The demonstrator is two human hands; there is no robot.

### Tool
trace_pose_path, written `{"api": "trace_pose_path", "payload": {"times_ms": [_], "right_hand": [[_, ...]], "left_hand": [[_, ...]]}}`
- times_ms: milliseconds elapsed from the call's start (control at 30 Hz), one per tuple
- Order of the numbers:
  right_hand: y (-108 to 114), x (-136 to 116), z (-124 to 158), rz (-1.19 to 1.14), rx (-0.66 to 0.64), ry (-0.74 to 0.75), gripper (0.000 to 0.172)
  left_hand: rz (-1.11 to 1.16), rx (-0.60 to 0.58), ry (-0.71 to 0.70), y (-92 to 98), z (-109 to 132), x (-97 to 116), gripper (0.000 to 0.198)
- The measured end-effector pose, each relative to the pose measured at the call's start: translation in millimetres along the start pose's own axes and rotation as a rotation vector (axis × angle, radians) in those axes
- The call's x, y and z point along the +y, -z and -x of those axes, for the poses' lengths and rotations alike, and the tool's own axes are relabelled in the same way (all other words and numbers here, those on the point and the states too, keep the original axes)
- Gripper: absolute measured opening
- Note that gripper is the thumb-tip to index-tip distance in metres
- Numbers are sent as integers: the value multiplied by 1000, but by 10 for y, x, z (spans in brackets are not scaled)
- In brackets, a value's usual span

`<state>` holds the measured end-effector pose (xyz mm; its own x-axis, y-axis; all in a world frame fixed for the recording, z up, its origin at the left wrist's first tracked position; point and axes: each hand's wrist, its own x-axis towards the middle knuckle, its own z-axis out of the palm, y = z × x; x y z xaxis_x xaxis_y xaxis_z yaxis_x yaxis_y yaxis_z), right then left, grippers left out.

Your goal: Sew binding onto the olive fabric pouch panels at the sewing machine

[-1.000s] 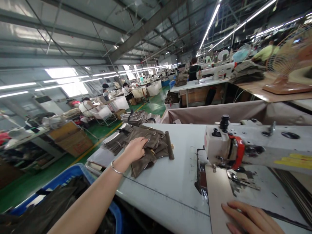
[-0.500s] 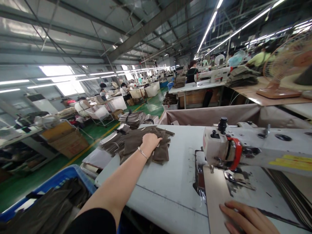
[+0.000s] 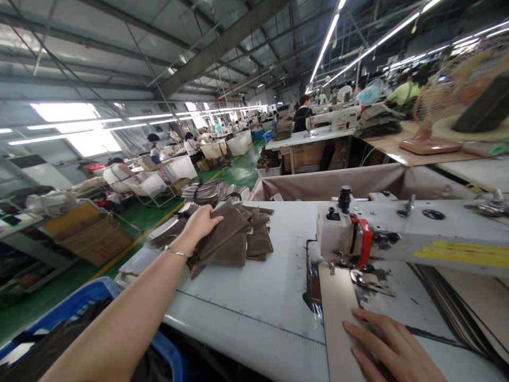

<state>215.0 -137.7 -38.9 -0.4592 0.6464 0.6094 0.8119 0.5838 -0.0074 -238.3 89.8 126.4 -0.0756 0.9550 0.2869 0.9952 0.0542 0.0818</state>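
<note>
At the table's far left, my left hand (image 3: pixel 202 225) pinches the corner of a dark brown fabric piece (image 3: pixel 225 233), with the thumb on top and the fingers hidden. That piece is slanted over other brown pieces (image 3: pixel 260 240) in a loose pile. My right hand (image 3: pixel 392 342) lies with fingers apart on a long beige strip (image 3: pixel 338 318). The strip's far end sits by the needle area of a white sewing machine (image 3: pixel 338 233) with a red part on its head.
A blue basket (image 3: pixel 170 350) holding dark fabric stands below the table's left edge. Bundled stacks (image 3: pixel 204 192) lie beyond the pile. More brown and beige panels (image 3: pixel 449 313) rest right of the machine bed. A fan (image 3: pixel 431 138) stands behind, and co-workers sit farther off.
My left hand has moved left across the pile, and a brown fabric piece has shifted with it. The right hand stays on the beige strip. The view has turned slightly right.
</note>
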Motion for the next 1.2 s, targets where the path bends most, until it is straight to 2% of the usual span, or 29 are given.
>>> {"api": "trace_pose_path", "payload": {"times_ms": [67, 100, 167, 200, 267, 300, 400, 500, 633, 700, 800, 933, 1067, 1200], "right_hand": [[10, -42, 4, 21, -82, -54, 35], [11, -55, -14, 25, -122, -73, 35], [8, -52, -101, 22, -186, -79, 35], [4, -35, -167, 17, -208, -75, 35], [-13, 21, -322, -4, -233, -65, 34], [-28, 54, -398, -16, -236, -58, 33], [-100, 136, -553, -32, -224, -48, 36], [-171, 165, -571, -27, -215, -63, 41], [-177, 141, -522, -12, -212, -111, 39], [-157, 125, -517, -4, -209, -138, 38], [-139, 110, -529, -5, -212, -152, 36], [-149, 107, -534, -3, -227, -171, 35], [-151, 110, -531, -2, -247, -183, 42], [-139, 105, -548, -11, -260, -193, 41]], "left_hand": [[180, 25, -13, 82, 113, 133, 46], [361, 25, -15, 89, 207, 209, 53], [640, -37, -30, 12, 469, 380, 68], [646, -66, -54, -73, 626, 474, 76], [434, -72, -203, -307, 947, 671, 92], [309, -80, -319, -440, 1085, 768, 90], [80, -114, -613, -775, 1315, 1030, 57], [-11, -44, -671, -908, 1270, 1218, 42], [5, 7, -636, -850, 1090, 1348, 22], [104, -45, -627, -791, 1053, 1386, 13], [351, -206, -626, -715, 1094, 1488, 6], [675, -383, -624, -714, 1237, 1813, 14], [720, -464, -541, -889, 1333, 2184, 10], [693, -485, -466, -1037, 1337, 2348, 7]]}}
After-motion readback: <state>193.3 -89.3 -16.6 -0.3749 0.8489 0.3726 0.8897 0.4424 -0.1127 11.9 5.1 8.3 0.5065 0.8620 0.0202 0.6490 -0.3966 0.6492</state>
